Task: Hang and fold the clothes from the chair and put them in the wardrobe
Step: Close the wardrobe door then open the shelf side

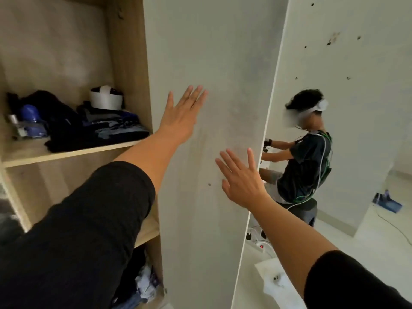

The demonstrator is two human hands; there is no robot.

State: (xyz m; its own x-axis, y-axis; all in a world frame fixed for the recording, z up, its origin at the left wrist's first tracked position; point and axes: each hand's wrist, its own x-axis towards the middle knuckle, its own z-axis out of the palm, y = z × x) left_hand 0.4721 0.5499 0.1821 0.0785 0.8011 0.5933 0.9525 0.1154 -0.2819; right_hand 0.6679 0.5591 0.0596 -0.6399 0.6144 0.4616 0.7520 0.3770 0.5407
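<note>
- Head view: left hand (181,118) and right hand (242,181), fingers spread, holding nothing, flat against the wardrobe door (214,63), likely to swing it.
- Folded clothes (98,128) sit on the far-left shelf (66,153).

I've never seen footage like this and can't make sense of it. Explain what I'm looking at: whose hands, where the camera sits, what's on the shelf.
There is one picture, from a camera worn on a person's head, looking forward and down. The two bare arms are that person's own. The left hand and right hand are both open and flat against the pale wardrobe door; no grip holds anything. Inside, a wooden shelf carries a pile of dark folded clothes with a white band-like object on top. Another person stands behind the door.
</note>
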